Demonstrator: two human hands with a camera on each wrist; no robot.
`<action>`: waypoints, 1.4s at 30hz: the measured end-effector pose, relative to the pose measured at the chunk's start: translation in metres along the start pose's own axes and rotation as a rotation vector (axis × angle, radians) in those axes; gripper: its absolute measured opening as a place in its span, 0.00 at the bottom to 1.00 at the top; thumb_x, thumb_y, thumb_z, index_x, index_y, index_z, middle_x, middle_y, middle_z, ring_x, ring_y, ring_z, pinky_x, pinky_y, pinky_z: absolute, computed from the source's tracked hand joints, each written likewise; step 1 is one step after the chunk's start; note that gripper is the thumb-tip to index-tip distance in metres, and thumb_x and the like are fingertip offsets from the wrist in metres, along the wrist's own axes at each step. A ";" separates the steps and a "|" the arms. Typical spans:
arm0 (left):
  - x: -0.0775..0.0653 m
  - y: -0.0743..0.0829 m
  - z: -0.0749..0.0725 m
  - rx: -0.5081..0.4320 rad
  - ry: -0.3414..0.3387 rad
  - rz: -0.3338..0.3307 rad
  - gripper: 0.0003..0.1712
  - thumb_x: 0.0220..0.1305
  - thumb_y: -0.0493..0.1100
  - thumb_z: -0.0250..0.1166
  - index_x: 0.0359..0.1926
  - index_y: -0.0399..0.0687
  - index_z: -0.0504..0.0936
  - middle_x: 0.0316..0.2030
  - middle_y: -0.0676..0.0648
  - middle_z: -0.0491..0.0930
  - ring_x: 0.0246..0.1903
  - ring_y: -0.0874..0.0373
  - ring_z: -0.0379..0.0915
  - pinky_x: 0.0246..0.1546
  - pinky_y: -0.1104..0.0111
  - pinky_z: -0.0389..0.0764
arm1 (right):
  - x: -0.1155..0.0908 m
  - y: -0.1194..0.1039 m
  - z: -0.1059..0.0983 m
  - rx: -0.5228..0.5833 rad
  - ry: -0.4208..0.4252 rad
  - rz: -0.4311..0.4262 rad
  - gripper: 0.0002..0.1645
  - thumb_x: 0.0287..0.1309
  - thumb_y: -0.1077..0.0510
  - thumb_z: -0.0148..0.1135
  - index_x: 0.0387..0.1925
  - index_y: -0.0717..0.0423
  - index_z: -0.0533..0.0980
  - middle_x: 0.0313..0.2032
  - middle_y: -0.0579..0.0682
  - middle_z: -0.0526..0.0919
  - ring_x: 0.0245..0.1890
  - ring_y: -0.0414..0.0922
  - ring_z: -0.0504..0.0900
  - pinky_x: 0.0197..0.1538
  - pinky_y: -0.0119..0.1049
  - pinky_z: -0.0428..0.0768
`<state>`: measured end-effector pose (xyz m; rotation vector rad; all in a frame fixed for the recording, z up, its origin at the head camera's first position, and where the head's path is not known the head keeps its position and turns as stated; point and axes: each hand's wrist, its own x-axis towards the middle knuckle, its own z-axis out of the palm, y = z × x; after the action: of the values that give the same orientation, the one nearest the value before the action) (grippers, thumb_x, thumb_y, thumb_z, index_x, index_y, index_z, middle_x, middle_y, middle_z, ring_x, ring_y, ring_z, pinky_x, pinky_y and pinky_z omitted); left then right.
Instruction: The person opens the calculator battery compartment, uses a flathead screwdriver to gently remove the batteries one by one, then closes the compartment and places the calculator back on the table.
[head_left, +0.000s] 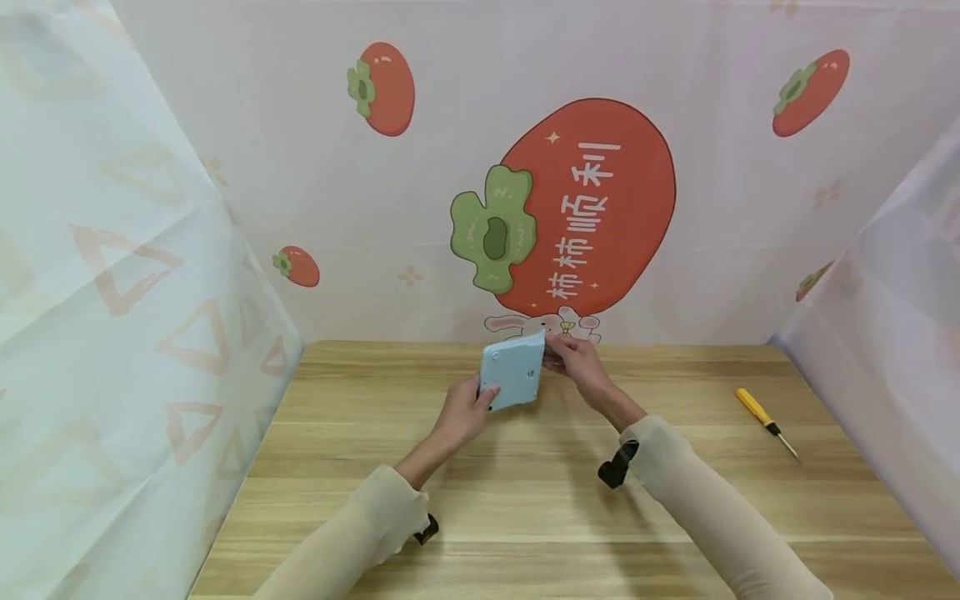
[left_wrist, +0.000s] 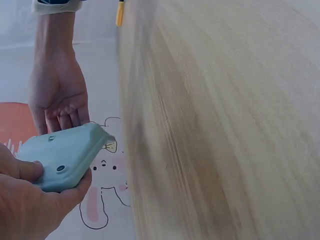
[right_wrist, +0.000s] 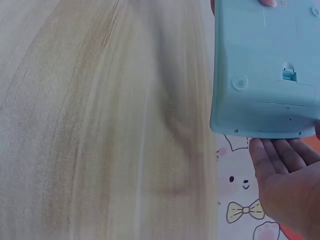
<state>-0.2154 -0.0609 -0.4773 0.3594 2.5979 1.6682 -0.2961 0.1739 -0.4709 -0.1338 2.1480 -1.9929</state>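
Note:
A light-blue calculator [head_left: 513, 369] is held up above the table near its back edge. Its underside, with round feet, small screw holes and a battery cover [right_wrist: 285, 95], faces the head camera; the keys are hidden. My left hand [head_left: 461, 411] grips one end, the thumb [left_wrist: 30, 170] lying across the underside and the fingers behind. At the thicker opposite end, my right hand [head_left: 581, 367] holds the edge near a corner. Its fingers [right_wrist: 280, 155] reach behind that edge, and only a bit of the thumb shows at the corner.
On the right of the wood-grain table [head_left: 525, 517] lies a screwdriver [head_left: 757, 412] with a yellow handle, its tip toward the front right. A white sheet [head_left: 712, 208] printed with persimmons stands behind the table, and pale sheets hang at both sides.

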 end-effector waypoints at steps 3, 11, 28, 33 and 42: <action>0.000 -0.001 -0.002 -0.063 -0.021 -0.038 0.22 0.84 0.39 0.53 0.70 0.31 0.74 0.62 0.33 0.81 0.62 0.40 0.80 0.59 0.49 0.83 | 0.000 0.003 0.000 0.007 -0.025 0.018 0.29 0.84 0.48 0.49 0.67 0.66 0.76 0.60 0.60 0.84 0.53 0.44 0.86 0.70 0.55 0.75; -0.002 -0.007 -0.003 -0.159 -0.038 -0.145 0.22 0.84 0.40 0.53 0.70 0.35 0.75 0.63 0.36 0.82 0.64 0.44 0.79 0.64 0.51 0.79 | 0.002 0.014 0.008 0.042 -0.007 0.103 0.27 0.84 0.49 0.50 0.67 0.65 0.76 0.54 0.52 0.86 0.51 0.44 0.82 0.67 0.52 0.76; -0.002 -0.013 0.000 -0.278 0.041 -0.242 0.17 0.72 0.32 0.66 0.59 0.29 0.81 0.48 0.36 0.88 0.46 0.52 0.87 0.46 0.63 0.88 | 0.002 0.021 0.016 0.081 0.032 0.139 0.27 0.83 0.50 0.52 0.71 0.63 0.74 0.66 0.60 0.79 0.58 0.47 0.79 0.68 0.49 0.75; -0.002 -0.015 0.000 -0.370 0.066 -0.275 0.21 0.68 0.28 0.68 0.60 0.26 0.79 0.51 0.32 0.87 0.47 0.51 0.87 0.48 0.62 0.88 | 0.003 0.018 0.015 0.046 0.002 0.117 0.27 0.82 0.51 0.54 0.70 0.64 0.75 0.67 0.61 0.78 0.60 0.48 0.80 0.69 0.49 0.77; -0.001 -0.015 -0.004 -0.467 0.025 -0.310 0.20 0.75 0.33 0.64 0.63 0.25 0.77 0.54 0.32 0.86 0.51 0.47 0.87 0.53 0.56 0.87 | 0.004 0.011 0.010 -0.033 -0.034 0.116 0.23 0.81 0.56 0.55 0.67 0.66 0.77 0.69 0.62 0.77 0.64 0.48 0.76 0.56 0.33 0.80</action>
<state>-0.2182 -0.0709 -0.4889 -0.0793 2.0440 2.0727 -0.2973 0.1641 -0.4826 -0.0468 2.1179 -1.8786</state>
